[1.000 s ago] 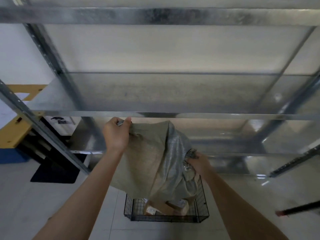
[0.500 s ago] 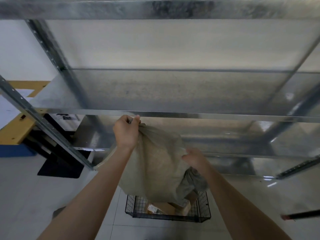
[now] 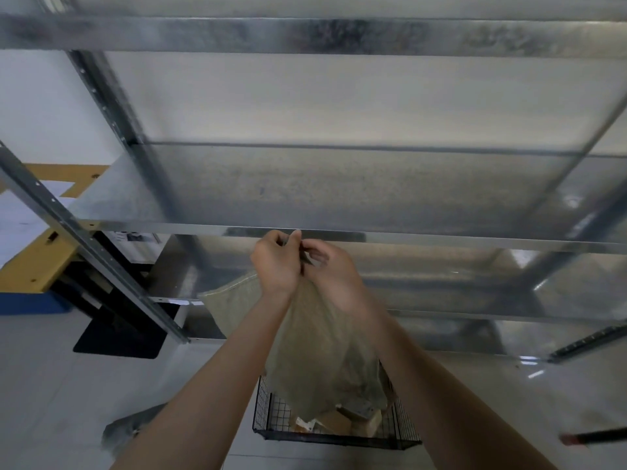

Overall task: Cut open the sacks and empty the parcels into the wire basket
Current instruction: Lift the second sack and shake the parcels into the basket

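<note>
A grey-green woven sack (image 3: 322,354) hangs upside down over the black wire basket (image 3: 268,412) on the floor. My left hand (image 3: 276,262) grips the sack's top edge high up, just under a shelf rail. Beside it, my right hand (image 3: 334,269) pinches the same edge, the two hands touching. Brown cardboard parcels (image 3: 342,420) lie in the basket below the sack's open mouth, partly hidden by the sack.
A galvanised metal shelf rack (image 3: 339,191) fills the view ahead, its slanted upright (image 3: 88,245) on the left. A yellow table (image 3: 34,262) and a black mat (image 3: 118,337) are at the left. Another grey sack (image 3: 129,427) lies on the floor. A black rod with a red tip (image 3: 593,437) is at the right.
My right hand has let go of the sack's lower side and risen to join my left hand at the top edge. The sack now hangs longer and slimmer over the basket.
</note>
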